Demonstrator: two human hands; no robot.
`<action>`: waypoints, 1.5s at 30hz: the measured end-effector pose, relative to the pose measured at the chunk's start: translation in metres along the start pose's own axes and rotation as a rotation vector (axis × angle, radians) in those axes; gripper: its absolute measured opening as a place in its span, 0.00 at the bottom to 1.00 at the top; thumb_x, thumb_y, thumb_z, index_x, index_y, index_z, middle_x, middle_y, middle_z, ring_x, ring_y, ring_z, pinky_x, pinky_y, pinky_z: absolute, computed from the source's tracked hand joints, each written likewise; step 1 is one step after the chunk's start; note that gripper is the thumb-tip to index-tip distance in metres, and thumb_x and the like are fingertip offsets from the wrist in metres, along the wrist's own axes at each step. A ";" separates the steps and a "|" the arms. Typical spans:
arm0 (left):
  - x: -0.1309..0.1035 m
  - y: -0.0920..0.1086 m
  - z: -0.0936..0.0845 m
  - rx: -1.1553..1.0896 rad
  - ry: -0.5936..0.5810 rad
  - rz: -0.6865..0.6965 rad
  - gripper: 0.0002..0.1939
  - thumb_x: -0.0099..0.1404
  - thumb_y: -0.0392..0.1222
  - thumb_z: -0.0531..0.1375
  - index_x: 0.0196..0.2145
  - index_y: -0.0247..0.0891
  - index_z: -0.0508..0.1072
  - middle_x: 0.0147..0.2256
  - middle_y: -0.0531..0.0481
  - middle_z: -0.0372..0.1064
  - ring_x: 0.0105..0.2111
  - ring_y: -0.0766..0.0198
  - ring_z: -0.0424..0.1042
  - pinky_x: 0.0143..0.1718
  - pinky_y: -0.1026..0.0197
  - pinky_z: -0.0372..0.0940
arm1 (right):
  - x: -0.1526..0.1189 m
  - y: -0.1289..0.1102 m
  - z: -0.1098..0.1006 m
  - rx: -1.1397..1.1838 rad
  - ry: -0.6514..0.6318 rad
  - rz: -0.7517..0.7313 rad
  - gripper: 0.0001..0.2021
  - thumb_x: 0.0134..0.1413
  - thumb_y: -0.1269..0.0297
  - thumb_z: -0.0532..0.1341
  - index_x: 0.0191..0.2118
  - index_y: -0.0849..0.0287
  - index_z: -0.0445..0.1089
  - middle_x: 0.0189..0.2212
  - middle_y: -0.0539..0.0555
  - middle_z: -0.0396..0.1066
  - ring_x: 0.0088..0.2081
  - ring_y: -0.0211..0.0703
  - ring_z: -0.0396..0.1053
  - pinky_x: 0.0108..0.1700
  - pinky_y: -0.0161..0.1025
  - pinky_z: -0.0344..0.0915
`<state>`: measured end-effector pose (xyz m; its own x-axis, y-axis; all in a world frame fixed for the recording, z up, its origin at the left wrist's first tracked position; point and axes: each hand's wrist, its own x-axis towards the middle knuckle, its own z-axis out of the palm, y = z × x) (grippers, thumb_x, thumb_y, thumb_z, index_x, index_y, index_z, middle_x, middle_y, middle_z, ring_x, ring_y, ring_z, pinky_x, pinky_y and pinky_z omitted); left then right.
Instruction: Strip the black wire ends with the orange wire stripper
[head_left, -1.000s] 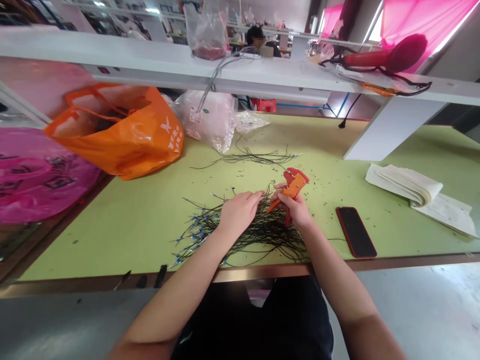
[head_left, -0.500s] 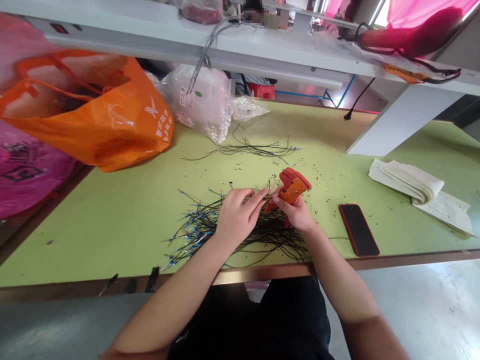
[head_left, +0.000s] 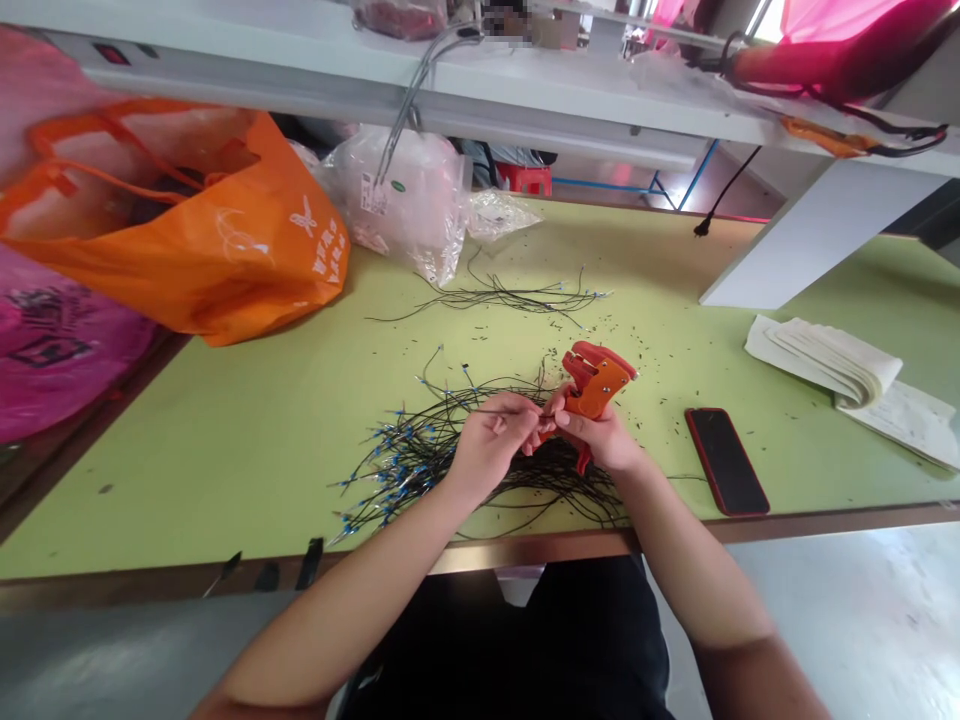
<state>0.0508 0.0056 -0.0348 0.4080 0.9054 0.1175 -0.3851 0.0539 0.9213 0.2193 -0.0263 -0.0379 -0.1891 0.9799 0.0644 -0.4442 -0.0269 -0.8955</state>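
Note:
My right hand [head_left: 604, 435] is wrapped round a red and orange wire stripper [head_left: 594, 385], its jaws pointing up and to the left. My left hand [head_left: 491, 445] is closed in a pinch on a thin black wire [head_left: 487, 411], and its fingertips meet those of my right hand in front of the tool. Beneath both hands lies a loose heap of black wires [head_left: 517, 487]. Many of the wires end in blue-collared tips [head_left: 401, 465], fanned out on the left side. My left hand and forearm cover part of the heap.
A smaller bunch of wires [head_left: 517, 298] lies farther back, with dark clippings around it. A phone [head_left: 726, 462] and folded papers [head_left: 825, 360] are on the right. An orange bag [head_left: 255, 235] and clear plastic bags [head_left: 420, 190] stand at the left and back, below a white shelf [head_left: 570, 90].
My left hand has gone from spread fingers to a pinch on a wire, coming down against my right fingertips. The wire stripper has shifted slightly right and down.

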 end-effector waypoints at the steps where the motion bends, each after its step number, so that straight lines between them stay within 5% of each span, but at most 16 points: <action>1: -0.002 0.002 0.000 0.039 -0.008 0.019 0.20 0.58 0.57 0.73 0.33 0.38 0.76 0.22 0.52 0.72 0.19 0.67 0.71 0.20 0.65 0.65 | 0.000 0.000 0.000 -0.005 -0.006 0.004 0.15 0.54 0.54 0.74 0.36 0.57 0.70 0.30 0.49 0.73 0.34 0.42 0.74 0.43 0.44 0.75; 10: 0.000 0.011 -0.013 0.139 0.292 0.197 0.19 0.56 0.56 0.74 0.30 0.36 0.80 0.26 0.47 0.78 0.23 0.64 0.77 0.21 0.67 0.67 | -0.004 -0.009 -0.012 0.085 -0.199 0.161 0.16 0.63 0.51 0.66 0.41 0.62 0.73 0.28 0.53 0.75 0.34 0.45 0.77 0.42 0.46 0.77; 15: 0.001 0.012 -0.017 0.130 0.293 0.203 0.18 0.59 0.54 0.73 0.32 0.36 0.79 0.26 0.48 0.78 0.25 0.64 0.78 0.23 0.67 0.68 | -0.005 -0.007 -0.009 0.087 -0.342 0.278 0.17 0.62 0.51 0.67 0.40 0.63 0.73 0.28 0.53 0.76 0.33 0.45 0.78 0.41 0.45 0.76; 24: 0.003 0.007 -0.018 0.097 0.275 0.166 0.18 0.57 0.55 0.74 0.32 0.37 0.79 0.26 0.48 0.77 0.25 0.63 0.77 0.25 0.64 0.70 | -0.004 -0.005 -0.007 0.108 -0.369 0.346 0.17 0.61 0.52 0.68 0.38 0.64 0.73 0.26 0.53 0.76 0.33 0.46 0.78 0.39 0.44 0.76; 45: 0.006 0.004 -0.017 0.102 0.301 0.133 0.22 0.54 0.59 0.74 0.31 0.37 0.79 0.24 0.49 0.76 0.24 0.63 0.76 0.25 0.64 0.70 | -0.005 0.000 -0.006 0.042 -0.280 0.276 0.24 0.60 0.42 0.66 0.41 0.62 0.70 0.22 0.48 0.70 0.26 0.41 0.73 0.34 0.42 0.76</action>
<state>0.0372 0.0181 -0.0365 0.0919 0.9861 0.1382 -0.3279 -0.1011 0.9393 0.2254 -0.0305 -0.0412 -0.5351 0.8431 -0.0534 -0.3776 -0.2952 -0.8777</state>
